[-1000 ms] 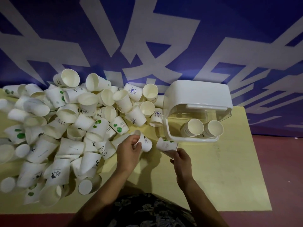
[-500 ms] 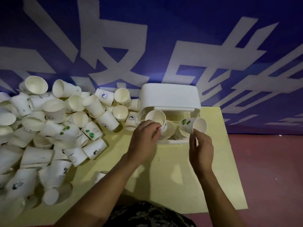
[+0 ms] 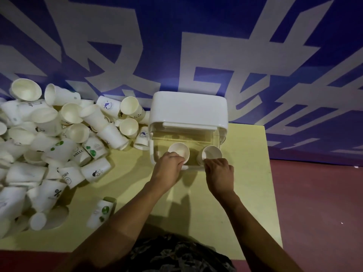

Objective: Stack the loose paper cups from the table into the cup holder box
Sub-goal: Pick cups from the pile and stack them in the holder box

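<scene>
Seating step, I reckon: both hands are at the open front of the cup holder box [image 3: 188,112], each pushing a paper cup into a stack inside. My left hand [image 3: 169,167] is closed round the left cup [image 3: 179,151], fingers curled at its rim. My right hand [image 3: 219,171] pinches the right cup [image 3: 211,154] at its near edge. Both cups lie mouth toward me, just inside the box's clear front.

Next move, as I judge it: press each cup home, let go, then reach left of the box to the heap of loose cups [image 3: 59,146] on the desk [image 3: 241,193]. One stray cup [image 3: 101,212] lies near of the box, apart from the heap.

Half a second ago the hands carried the cups in front of the box; now they sit lower, in the opening.
</scene>
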### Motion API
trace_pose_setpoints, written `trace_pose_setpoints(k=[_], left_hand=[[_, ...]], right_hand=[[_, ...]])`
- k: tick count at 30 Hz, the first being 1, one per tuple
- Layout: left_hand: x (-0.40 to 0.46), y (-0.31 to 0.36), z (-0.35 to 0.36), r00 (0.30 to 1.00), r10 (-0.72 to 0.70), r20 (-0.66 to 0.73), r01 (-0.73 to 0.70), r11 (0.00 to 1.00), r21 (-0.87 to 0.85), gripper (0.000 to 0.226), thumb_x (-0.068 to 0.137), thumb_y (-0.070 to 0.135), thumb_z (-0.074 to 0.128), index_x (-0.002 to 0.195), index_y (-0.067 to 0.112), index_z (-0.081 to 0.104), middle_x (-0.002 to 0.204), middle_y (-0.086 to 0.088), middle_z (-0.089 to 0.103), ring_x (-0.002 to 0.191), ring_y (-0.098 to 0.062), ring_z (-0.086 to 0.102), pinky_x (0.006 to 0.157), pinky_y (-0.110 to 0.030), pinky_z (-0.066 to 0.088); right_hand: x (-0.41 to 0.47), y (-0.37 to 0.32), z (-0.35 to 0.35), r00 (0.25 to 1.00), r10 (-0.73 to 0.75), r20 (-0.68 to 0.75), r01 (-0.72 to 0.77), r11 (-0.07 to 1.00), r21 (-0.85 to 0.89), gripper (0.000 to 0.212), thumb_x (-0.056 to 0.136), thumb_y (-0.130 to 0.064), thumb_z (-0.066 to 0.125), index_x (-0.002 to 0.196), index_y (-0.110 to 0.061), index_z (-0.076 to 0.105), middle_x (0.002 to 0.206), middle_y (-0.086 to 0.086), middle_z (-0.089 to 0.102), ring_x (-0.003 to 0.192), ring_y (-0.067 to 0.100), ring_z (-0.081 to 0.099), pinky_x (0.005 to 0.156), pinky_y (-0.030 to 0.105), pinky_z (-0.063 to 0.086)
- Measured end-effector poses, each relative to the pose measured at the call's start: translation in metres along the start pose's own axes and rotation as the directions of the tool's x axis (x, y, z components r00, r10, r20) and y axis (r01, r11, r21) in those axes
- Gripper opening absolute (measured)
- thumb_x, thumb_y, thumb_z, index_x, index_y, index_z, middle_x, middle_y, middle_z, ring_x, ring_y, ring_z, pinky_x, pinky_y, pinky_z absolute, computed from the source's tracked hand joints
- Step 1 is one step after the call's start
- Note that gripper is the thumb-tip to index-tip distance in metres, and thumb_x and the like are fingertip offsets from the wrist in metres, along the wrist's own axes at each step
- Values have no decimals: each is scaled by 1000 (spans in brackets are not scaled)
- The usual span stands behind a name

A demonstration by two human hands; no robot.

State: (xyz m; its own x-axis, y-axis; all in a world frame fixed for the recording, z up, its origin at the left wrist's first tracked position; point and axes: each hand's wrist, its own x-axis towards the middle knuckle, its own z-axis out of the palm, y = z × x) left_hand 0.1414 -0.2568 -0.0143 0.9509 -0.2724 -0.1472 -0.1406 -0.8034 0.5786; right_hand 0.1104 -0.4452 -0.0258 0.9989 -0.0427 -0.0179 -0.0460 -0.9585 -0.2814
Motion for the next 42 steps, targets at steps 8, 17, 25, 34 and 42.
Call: trace_pose_setpoints(k=[8,17,25,34,42], left_hand=[[3,13,4,997,-28,-74,30,999,20,26,91,17,54,111,17,69,112,1,63,107,-21,49,87,-30,42],[-72,-57,-38,940,-268,-210,249,962,-112,21,86,16,61,105,19,69,102,2,67,96,-18,57,83,-33,49],[-174,-162,-50,565,-817,-113,749,565,-344,32,79,26,70,106,12,58,102,-9,61,91,-29,61,80,-38,52],[-231,-243,-24,188,-867,461,627,-256,-736,58,61,35,86,98,0,58,103,-17,65,93,-33,64,88,-51,54],[-214,-259,-52,431,-699,570,511,-332,-793,15,78,-2,71,84,1,58,73,-15,54,59,-22,51,61,-32,42]], right_hand=[[5,5,11,1000,-27,5,26,998,50,16,91,-21,59,106,-21,66,102,-1,68,98,31,56,74,37,38],[-26,-47,12,972,-237,3,222,916,335,23,91,-17,59,114,-16,63,107,3,66,94,26,57,77,38,49],[-72,-144,60,850,-382,362,252,900,356,28,90,-18,55,117,-18,65,116,1,66,103,24,60,85,36,51],[-84,-241,101,789,-357,500,220,924,313,28,89,-14,55,114,-15,66,113,4,65,102,27,59,82,37,50],[-39,-306,125,817,-402,413,359,916,180,50,77,-4,58,127,-10,57,132,11,54,112,37,51,86,45,50]])
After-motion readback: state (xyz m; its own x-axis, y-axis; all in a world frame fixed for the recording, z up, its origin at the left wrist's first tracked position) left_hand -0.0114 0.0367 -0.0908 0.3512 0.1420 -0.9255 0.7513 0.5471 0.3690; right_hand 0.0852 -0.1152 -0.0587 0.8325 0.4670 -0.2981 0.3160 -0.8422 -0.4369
